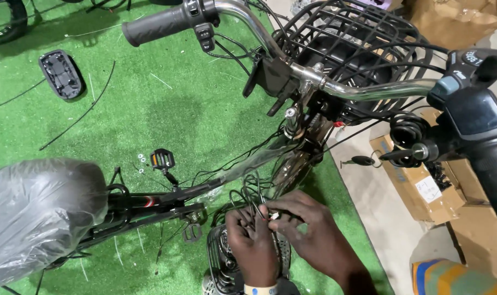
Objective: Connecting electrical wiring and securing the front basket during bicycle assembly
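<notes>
Pinching a small white connector (274,216) between them, the fingers of the left hand (252,247) and right hand (308,229) are clamped on it together. Thin black wires (247,192) loop just above the fingers, running up along the bike frame (150,203). Green turf (172,109) lies beneath.

A flat brown cardboard box (418,183) with a small white label (427,192) is seen on the floor at right, more cardboard (456,19) is piled top right, and a dark display screen (472,113) is mounted on the handlebar.
</notes>
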